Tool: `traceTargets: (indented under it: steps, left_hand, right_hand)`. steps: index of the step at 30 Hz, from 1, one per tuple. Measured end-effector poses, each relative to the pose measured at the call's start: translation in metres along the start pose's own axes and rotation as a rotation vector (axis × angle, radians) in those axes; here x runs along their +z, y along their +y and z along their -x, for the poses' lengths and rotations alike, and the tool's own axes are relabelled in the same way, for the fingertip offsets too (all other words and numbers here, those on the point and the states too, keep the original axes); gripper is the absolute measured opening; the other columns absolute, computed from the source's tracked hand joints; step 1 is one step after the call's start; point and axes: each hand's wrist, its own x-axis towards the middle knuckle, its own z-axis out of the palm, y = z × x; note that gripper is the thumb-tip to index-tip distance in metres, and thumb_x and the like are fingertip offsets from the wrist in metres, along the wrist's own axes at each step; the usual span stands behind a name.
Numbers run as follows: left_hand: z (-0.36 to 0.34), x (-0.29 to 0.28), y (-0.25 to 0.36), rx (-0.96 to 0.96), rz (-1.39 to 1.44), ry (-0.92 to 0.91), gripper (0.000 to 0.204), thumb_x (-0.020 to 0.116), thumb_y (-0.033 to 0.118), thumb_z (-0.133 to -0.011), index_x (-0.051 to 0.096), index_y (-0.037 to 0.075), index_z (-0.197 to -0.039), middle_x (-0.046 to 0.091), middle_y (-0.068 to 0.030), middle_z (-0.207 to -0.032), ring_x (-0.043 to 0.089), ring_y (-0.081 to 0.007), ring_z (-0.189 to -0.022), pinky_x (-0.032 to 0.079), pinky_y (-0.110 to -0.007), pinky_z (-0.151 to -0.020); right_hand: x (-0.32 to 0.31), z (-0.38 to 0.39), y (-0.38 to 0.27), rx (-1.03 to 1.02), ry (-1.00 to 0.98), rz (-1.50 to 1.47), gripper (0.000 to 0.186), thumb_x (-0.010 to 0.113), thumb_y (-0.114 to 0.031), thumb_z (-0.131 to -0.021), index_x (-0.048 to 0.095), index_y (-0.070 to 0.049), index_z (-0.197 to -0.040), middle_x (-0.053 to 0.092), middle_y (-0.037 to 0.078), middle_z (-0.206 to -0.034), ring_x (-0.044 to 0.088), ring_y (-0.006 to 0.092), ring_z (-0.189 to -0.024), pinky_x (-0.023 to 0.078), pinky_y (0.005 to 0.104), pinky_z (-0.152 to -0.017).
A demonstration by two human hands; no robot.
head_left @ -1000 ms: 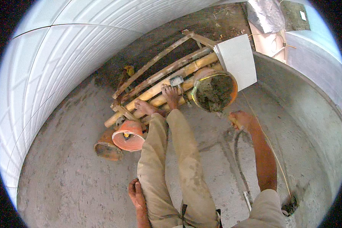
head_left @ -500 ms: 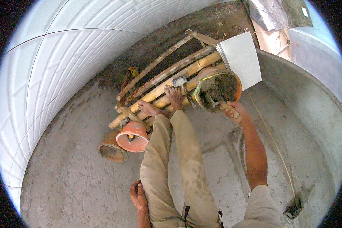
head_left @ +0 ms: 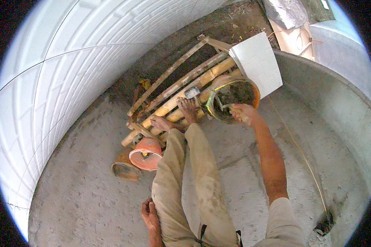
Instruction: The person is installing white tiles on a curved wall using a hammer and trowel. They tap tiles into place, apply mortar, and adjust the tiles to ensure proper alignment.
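Note:
My right hand reaches forward over the rim of an orange pan filled with dark wet mortar. It grips the handle of a trowel whose blade lies in the mortar. My left hand rests flat on the concrete floor beside my hip and holds nothing. My legs in dusty beige trousers stretch ahead, and my bare feet rest against a bamboo frame lying on the floor.
A white tile leans on the bamboo behind the pan. An orange bucket lies tipped by my left leg. A white tiled wall curves on the left, a grey plastered wall on the right. A thin string crosses the floor.
My right hand has moved from the floor on the right up to the mortar pan and closed on the trowel handle. The left hand has stayed on the floor.

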Motion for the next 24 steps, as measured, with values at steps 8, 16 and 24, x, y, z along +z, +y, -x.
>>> traceTargets:
  steps: [8,16,24]
  left_hand:
    - [-0.002,-0.001,-0.011,-0.04,-0.034,0.043,0.034,0.058,0.022,-0.097,0.065,-0.002,-0.12,0.069,-0.0128,-0.112,0.062,-0.0231,-0.102,0.048,-0.037,-0.094]
    - [-0.014,-0.01,-0.046,-0.02,0.034,0.037,0.033,0.056,0.022,-0.098,0.066,-0.002,-0.118,0.068,-0.013,-0.112,0.061,-0.0231,-0.102,0.048,-0.037,-0.095]
    - [-0.01,-0.011,-0.022,-0.08,0.039,0.066,0.032,0.06,0.022,-0.097,0.066,-0.002,-0.117,0.067,-0.0113,-0.112,0.06,-0.0222,-0.103,0.048,-0.037,-0.094]
  right_hand:
    - [0.01,0.075,0.011,0.092,0.036,-0.317,0.033,0.057,-0.03,-0.101,0.06,0.0,-0.114,0.066,0.007,-0.081,0.053,0.009,-0.051,0.046,0.0197,-0.043]
    - [0.04,0.057,-0.022,-0.036,0.073,-0.071,0.034,0.055,-0.03,-0.102,0.056,0.001,-0.118,0.066,0.008,-0.083,0.052,0.0081,-0.05,0.044,0.0205,-0.039]
    - [-0.005,0.056,-0.009,-0.004,-0.055,-0.585,0.04,0.056,-0.03,-0.102,0.051,0.005,-0.12,0.063,0.01,-0.084,0.051,0.0084,-0.047,0.045,0.0198,-0.037]
